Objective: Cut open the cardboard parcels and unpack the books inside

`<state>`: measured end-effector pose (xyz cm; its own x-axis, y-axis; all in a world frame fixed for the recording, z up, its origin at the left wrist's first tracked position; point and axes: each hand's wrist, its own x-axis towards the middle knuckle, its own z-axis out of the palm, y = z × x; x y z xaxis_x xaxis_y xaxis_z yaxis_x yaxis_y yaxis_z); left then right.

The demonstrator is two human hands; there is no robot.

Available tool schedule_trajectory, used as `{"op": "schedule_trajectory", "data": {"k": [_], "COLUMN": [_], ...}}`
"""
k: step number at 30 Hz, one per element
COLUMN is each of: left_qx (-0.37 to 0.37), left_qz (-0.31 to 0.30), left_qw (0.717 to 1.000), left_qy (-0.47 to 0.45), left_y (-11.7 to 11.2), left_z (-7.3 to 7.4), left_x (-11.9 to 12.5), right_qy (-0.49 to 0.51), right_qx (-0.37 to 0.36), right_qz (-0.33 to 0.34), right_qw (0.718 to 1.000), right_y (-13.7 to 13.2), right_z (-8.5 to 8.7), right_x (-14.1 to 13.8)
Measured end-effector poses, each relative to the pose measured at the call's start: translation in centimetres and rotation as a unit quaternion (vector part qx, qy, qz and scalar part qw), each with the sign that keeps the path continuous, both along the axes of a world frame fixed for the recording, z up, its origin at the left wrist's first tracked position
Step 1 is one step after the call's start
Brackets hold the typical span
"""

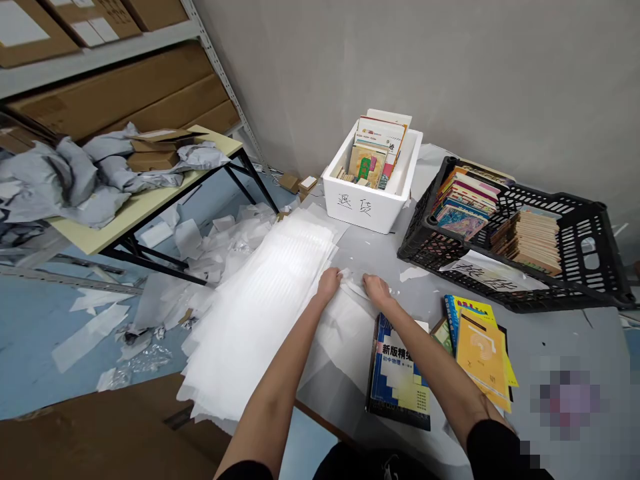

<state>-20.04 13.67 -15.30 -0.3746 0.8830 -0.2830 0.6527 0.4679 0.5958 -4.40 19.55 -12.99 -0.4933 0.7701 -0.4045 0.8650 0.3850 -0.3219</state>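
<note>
My left hand is closed at the right edge of a thick stack of white wrapping sheets. A short way to its right, my right hand is closed too. Between them a thin, crumpled white sheet is pinched at its far end, and the rest seems to lie flat toward me on the grey table. Just below my right forearm sits a blue physics book, partly covered by that arm. Beyond the forearm lie a yellow-orange booklet and other books under it.
A white foam box of books stands at the back. Right of it, a black plastic crate holds stacked books. At left, a yellow table bears grey parcels, with cartons shelved behind. Scrap sheets litter the blue floor.
</note>
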Motion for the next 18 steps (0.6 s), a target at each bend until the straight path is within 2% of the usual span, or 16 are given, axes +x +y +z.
{"op": "schedule_trajectory", "data": {"k": [3,5,9,12,15,18], "left_qx": [0.038,0.064,0.093,0.144,0.216,0.227], "left_qz": [0.011,0.034,0.110,0.135,0.108,0.062], "left_qw": [0.999,0.997,0.989,0.978,0.960,0.967], "left_qy": [-0.012,-0.018,-0.022,-0.068,-0.145,-0.100], "left_y": [-1.1,-2.0,-4.6,-6.5,-6.7,-5.6], "left_z": [1.4,2.7,5.7,7.7,8.7,9.3], "left_x": [0.3,0.5,-1.5,-3.4,-2.9,0.2], "right_qy": [0.044,0.075,0.106,0.204,0.290,0.302], "right_qx": [0.035,0.065,0.131,0.145,0.082,0.044], "right_qz": [-0.001,-0.015,-0.098,-0.156,-0.136,-0.118], "right_qw": [0.998,0.995,0.981,0.955,0.944,0.945], "right_y": [-0.4,-0.5,0.5,1.1,0.7,-0.4], "right_z": [2.2,3.9,7.0,8.7,9.4,9.5], "right_x": [1.5,3.5,10.2,14.0,13.8,10.8]}}
